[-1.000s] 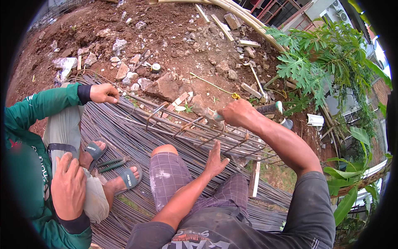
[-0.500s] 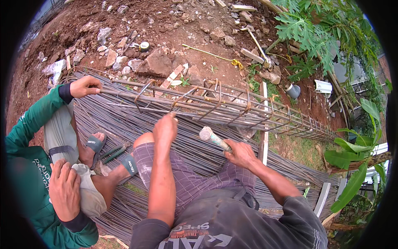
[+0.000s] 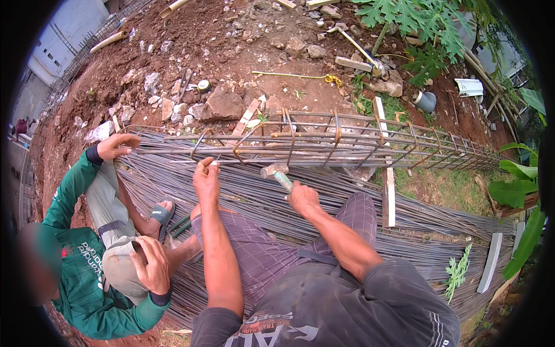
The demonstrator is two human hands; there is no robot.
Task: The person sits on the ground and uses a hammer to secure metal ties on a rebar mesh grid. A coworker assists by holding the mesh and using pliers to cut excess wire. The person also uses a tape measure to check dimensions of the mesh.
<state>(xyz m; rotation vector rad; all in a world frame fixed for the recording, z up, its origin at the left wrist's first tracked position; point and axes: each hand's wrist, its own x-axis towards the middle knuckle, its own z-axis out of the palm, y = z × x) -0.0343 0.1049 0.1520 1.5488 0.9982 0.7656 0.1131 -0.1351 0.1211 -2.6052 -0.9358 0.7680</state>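
The rebar cage (image 3: 338,134) lies before me along the far edge of the bar pile (image 3: 433,218), across a wooden strip (image 3: 389,199) right of my hammer (image 3: 279,175). Beyond that edge, a rock (image 3: 225,103) lies left, a bucket (image 3: 426,102) right. A co-worker (image 3: 87,260) sits at my left; a leaf (image 3: 458,270) rests near the pile's right end.

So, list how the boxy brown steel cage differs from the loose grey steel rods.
The boxy brown steel cage has hoops along its length; the loose grey steel rods show none. The cage forms a narrow, open frame; the rods spread wide. Both comprise long, thin bars.
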